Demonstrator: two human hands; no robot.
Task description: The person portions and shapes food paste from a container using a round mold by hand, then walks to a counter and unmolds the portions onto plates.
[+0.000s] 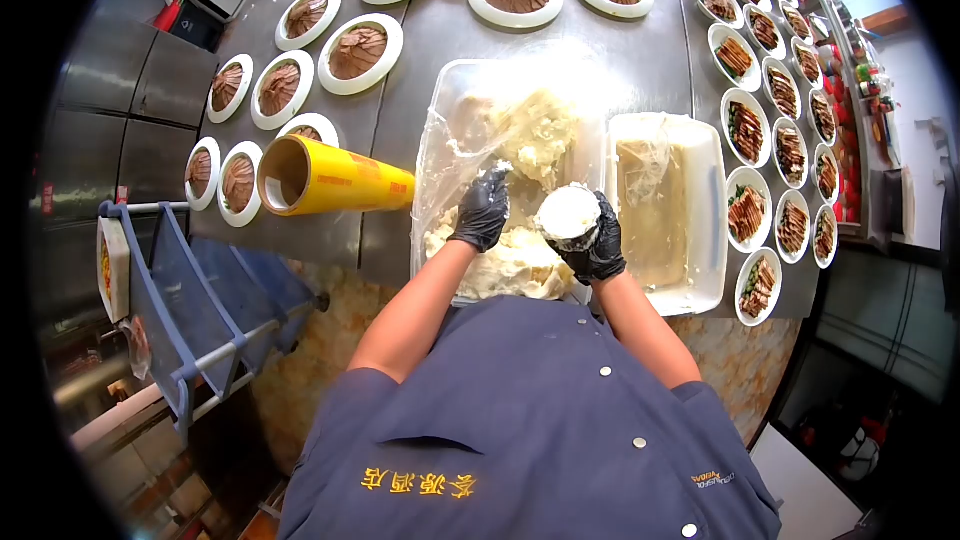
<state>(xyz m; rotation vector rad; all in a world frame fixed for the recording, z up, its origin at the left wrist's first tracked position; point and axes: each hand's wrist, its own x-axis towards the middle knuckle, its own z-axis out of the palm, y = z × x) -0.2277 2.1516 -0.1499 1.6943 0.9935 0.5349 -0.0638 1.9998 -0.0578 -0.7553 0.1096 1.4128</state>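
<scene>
In a black glove, my right hand (600, 252) grips a small round bowl (572, 238) packed to the rim with a pale, doughy mash. My left hand (484, 212), also gloved in black, is over the clear plastic tub (436, 130), to the left of the bowl. Its fingers are curled together with white bits stuck at the tips; whether they hold anything is hidden. Inside the tub lie lumps of the same pale mash (520, 265), with more mash (540, 135) toward the back. Thin plastic film (468, 140) drapes over the tub's left part.
A second plastic tub (715, 240) with pale residue stands to the right. A yellow roll (345, 178) lies at the left. Plates of sliced dark meat (361, 52) fill the back left. Bowls of sliced meat (747, 212) line the right edge. A blue-framed cart (215, 290) stands left.
</scene>
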